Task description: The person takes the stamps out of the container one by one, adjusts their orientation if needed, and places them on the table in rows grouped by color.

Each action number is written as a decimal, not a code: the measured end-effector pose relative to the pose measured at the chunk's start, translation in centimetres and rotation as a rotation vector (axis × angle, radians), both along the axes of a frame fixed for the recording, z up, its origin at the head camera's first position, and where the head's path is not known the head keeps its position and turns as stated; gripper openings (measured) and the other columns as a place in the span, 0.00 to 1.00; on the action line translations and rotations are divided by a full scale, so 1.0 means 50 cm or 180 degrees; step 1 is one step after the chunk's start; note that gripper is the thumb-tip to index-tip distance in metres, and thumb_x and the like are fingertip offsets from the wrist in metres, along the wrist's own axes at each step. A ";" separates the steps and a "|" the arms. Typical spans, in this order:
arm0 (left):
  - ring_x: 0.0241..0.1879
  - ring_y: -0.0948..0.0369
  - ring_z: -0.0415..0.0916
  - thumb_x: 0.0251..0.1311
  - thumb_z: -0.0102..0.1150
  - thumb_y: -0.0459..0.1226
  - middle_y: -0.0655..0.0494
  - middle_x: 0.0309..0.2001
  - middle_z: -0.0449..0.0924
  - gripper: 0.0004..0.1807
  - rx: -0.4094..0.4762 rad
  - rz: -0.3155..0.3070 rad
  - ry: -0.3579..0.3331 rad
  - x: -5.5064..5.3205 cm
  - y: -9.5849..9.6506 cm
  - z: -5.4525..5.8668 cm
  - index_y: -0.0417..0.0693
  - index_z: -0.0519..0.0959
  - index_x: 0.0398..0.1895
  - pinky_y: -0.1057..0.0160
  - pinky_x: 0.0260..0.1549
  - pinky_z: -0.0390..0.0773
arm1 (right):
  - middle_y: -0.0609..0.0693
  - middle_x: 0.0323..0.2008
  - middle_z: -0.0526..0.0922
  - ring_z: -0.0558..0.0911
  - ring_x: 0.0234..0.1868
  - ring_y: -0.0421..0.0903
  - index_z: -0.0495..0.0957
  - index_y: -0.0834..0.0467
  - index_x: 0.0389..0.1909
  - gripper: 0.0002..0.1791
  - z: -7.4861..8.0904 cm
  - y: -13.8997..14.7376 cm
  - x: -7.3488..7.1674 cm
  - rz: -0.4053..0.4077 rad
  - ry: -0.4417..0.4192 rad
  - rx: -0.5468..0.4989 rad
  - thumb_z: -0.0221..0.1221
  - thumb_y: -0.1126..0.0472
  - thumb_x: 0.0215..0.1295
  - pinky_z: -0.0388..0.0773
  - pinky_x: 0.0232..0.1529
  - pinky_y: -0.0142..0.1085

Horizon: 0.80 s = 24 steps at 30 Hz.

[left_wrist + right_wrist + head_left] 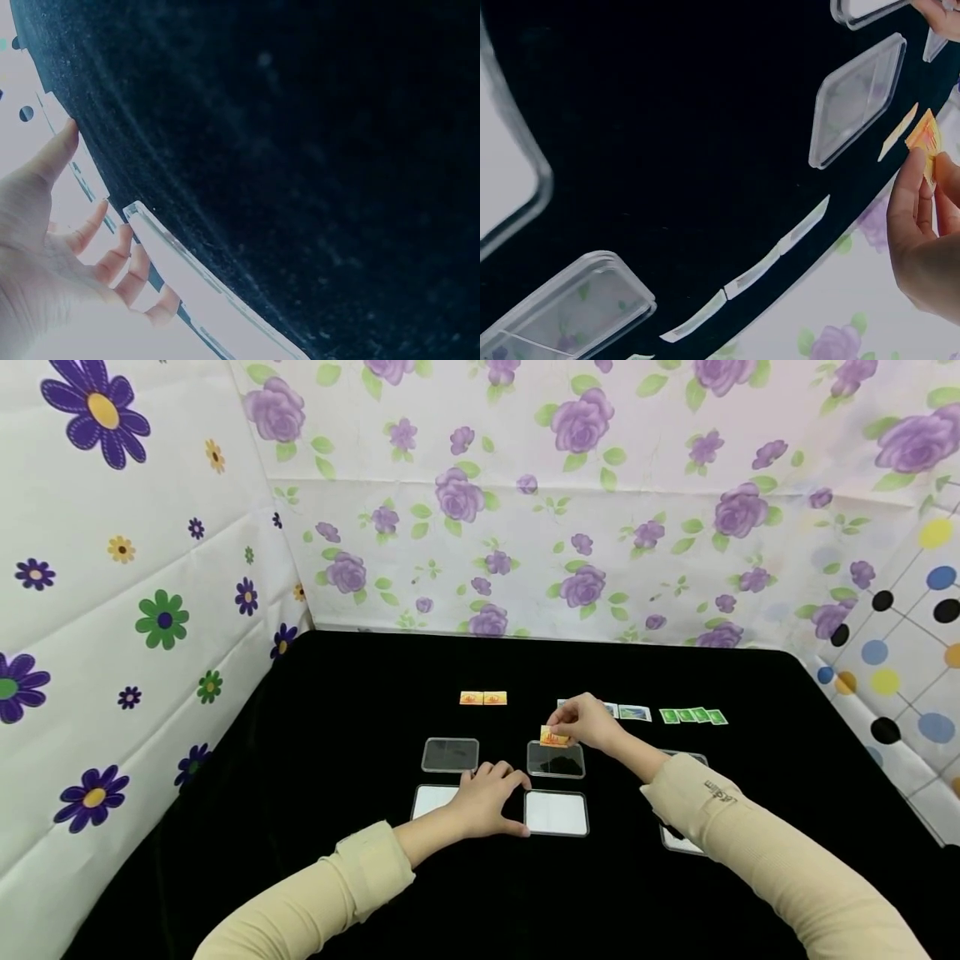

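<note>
My right hand (592, 723) pinches a small orange-yellow card (553, 737) between thumb and fingertips, over the far edge of a clear plastic lid (564, 763). The right wrist view shows the same card (927, 139) tilted up in the fingers. With thumb and fingers spread, my left hand (483, 803) lies between two shallow clear boxes with white insides. Its thumb and index fingertips are right at the left edge of the right-hand box (557, 814). The palm side of the left hand (45, 262) shows in the left wrist view; the hand partly hides the left-hand box (432, 798).
Two orange cards (483, 697) lie at the back. Blue-and-white picture cards (634, 713) lie behind my right hand, several green cards (693, 716) to their right. Another clear lid (450, 756) is at left. My right sleeve (720, 802) covers part of a third white box (678, 843).
</note>
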<state>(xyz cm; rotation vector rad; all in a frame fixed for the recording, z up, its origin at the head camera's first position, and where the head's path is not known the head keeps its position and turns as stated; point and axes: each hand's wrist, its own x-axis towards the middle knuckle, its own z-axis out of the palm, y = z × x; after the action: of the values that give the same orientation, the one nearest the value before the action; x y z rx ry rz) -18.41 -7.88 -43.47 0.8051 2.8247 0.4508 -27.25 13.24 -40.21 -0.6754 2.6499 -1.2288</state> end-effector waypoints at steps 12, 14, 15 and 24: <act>0.54 0.53 0.67 0.45 0.69 0.55 0.55 0.52 0.71 0.32 0.0006 0.0028 -0.0006 0.001 0.004 0.000 0.57 0.72 0.54 0.45 0.48 0.66 | 0.57 0.27 0.84 0.81 0.27 0.46 0.82 0.65 0.29 0.03 0.013 -0.043 -0.039 -0.0068 0.0222 0.0298 0.62 0.68 0.58 0.78 0.32 0.36; 0.54 0.53 0.67 0.45 0.69 0.55 0.55 0.52 0.71 0.32 0.0017 0.0020 -0.0001 0.000 0.004 0.001 0.57 0.72 0.54 0.44 0.48 0.66 | 0.57 0.27 0.84 0.81 0.27 0.47 0.82 0.64 0.28 0.03 0.015 -0.050 -0.048 -0.0076 0.0276 0.0393 0.63 0.68 0.58 0.77 0.32 0.36; 0.54 0.53 0.67 0.45 0.69 0.55 0.55 0.52 0.71 0.32 0.0015 0.0015 0.0007 0.000 0.004 0.002 0.57 0.72 0.54 0.44 0.49 0.66 | 0.57 0.27 0.84 0.81 0.28 0.48 0.82 0.64 0.28 0.03 0.016 -0.054 -0.052 -0.0078 0.0287 0.0429 0.63 0.68 0.58 0.77 0.32 0.36; 0.52 0.53 0.67 0.45 0.69 0.56 0.55 0.50 0.71 0.32 -0.0029 0.0031 -0.0005 0.002 0.004 0.002 0.56 0.72 0.52 0.44 0.49 0.67 | 0.57 0.28 0.85 0.81 0.32 0.54 0.83 0.64 0.30 0.05 0.024 -0.092 -0.104 -0.0045 0.0109 0.0617 0.62 0.66 0.60 0.75 0.32 0.33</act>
<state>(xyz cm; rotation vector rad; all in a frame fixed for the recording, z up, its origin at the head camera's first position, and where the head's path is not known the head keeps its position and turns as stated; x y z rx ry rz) -18.31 -7.67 -43.35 0.7893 2.8283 0.4394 -32.43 8.63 -39.01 -0.6521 2.7588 -0.9544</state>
